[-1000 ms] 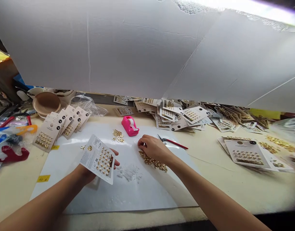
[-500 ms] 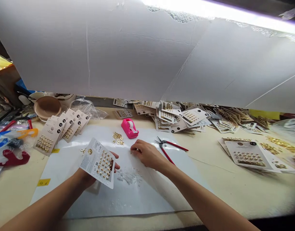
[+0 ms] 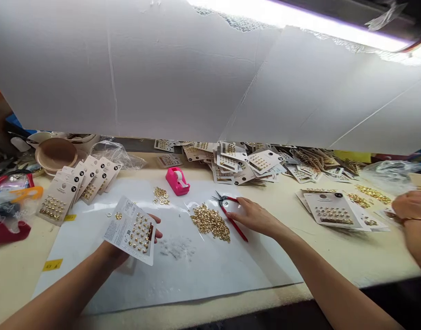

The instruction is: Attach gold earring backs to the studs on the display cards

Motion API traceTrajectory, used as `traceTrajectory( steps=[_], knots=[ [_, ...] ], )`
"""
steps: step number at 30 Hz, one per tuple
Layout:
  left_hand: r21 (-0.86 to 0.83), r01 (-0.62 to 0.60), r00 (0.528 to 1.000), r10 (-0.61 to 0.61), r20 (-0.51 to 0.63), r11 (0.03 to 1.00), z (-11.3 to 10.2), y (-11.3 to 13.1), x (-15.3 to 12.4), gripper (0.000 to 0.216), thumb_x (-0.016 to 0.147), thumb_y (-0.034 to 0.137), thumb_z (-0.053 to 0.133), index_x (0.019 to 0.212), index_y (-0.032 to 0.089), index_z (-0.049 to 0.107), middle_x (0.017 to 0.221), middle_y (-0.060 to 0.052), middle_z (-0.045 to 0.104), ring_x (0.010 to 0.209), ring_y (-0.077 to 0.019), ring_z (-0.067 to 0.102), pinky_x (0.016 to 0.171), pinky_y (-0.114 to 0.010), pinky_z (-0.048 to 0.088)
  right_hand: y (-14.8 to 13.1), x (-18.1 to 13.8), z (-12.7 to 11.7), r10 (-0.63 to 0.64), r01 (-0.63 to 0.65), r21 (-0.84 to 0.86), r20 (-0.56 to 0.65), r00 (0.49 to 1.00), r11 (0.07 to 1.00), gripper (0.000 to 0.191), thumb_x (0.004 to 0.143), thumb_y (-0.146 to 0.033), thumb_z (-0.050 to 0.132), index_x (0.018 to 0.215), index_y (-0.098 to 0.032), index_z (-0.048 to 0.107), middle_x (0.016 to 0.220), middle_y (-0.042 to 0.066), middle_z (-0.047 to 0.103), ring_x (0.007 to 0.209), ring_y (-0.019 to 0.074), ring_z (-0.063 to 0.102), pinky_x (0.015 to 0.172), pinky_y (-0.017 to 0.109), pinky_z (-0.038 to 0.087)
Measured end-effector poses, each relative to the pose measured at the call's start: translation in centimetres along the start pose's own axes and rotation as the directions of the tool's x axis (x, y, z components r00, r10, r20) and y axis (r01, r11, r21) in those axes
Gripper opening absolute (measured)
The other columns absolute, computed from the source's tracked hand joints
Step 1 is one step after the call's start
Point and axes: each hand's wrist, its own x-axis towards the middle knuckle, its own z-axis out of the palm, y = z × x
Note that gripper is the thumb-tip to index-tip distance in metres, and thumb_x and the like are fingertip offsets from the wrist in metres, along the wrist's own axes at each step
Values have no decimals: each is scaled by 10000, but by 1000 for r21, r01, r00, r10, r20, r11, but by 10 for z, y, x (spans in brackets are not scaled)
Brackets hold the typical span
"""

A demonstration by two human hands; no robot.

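Observation:
My left hand (image 3: 155, 227) holds up a white card of gold stud earrings (image 3: 140, 233), printed side tilted toward me; most of its fingers are hidden behind the card. At the red-handled pliers (image 3: 235, 224), my right hand (image 3: 253, 213) has its fingers over the upper handle and its thumb by the lower one. The pliers still lie on the white sheet (image 3: 134, 288) with their jaws apart. Left of them spreads a heap of small gold pieces (image 3: 210, 222). Gold rings (image 3: 160, 195) lie in a small pile farther left.
A pink tape dispenser (image 3: 177, 181) stands behind the heap. Fanned earring cards (image 3: 55, 201) rest at left, near a brown bowl (image 3: 56, 153). Many more cards (image 3: 265, 161) are piled at the back. At right are stacked cards (image 3: 329, 208) and another person's hand (image 3: 409, 206).
My right hand has moved right, from over the gold heap to the pliers, uncovering the heap. The left hand still holds the card. Another person's hand has come further into view at right.

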Motion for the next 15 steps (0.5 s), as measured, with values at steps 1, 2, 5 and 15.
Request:
traceTrajectory(
  steps=[1, 2, 5, 15],
  knots=[
    [-1, 3, 1000, -3, -3, 1000, 0, 0, 0, 331, 710, 379, 622, 889, 108, 689, 785, -116, 734, 734, -224, 690, 663, -293, 550, -1, 0, 0, -13, 13, -7, 6, 1000, 1000, 609, 779, -517, 495, 1209, -87, 530, 1263, 195, 548, 1176, 333, 495, 926, 402, 417],
    [-1, 11, 1000, -11, -4, 1000, 0, 0, 0, 314, 723, 362, 615, 891, 107, 689, 774, -115, 733, 727, -218, 690, 666, -289, 549, -2, 1, 0, -22, 22, -16, 8, 1000, 1000, 626, 765, -527, 510, 1217, -94, 526, 1272, 193, 540, 1185, 337, 486, 933, 410, 409],
    [-4, 33, 999, -33, -16, 999, 0, 0, 0, 296, 733, 341, 610, 888, 102, 693, 780, -117, 734, 723, -215, 692, 670, -289, 549, -2, 4, -4, -21, 22, -34, 9, 1000, 999, 639, 737, -515, 550, 1225, -104, 531, 1242, 192, 554, 1145, 342, 515, 915, 412, 412],
    [-8, 27, 999, -28, -31, 1000, -3, -1, 2, 366, 730, 420, 582, 873, 106, 708, 750, -134, 731, 672, -208, 676, 629, -283, 525, -41, -49, -14, 28, 7, 165, -210, 977, 986, 423, 780, -236, 409, 1172, -124, 519, 986, 130, 625, 826, 241, 622, 707, 336, 470]
  ],
)
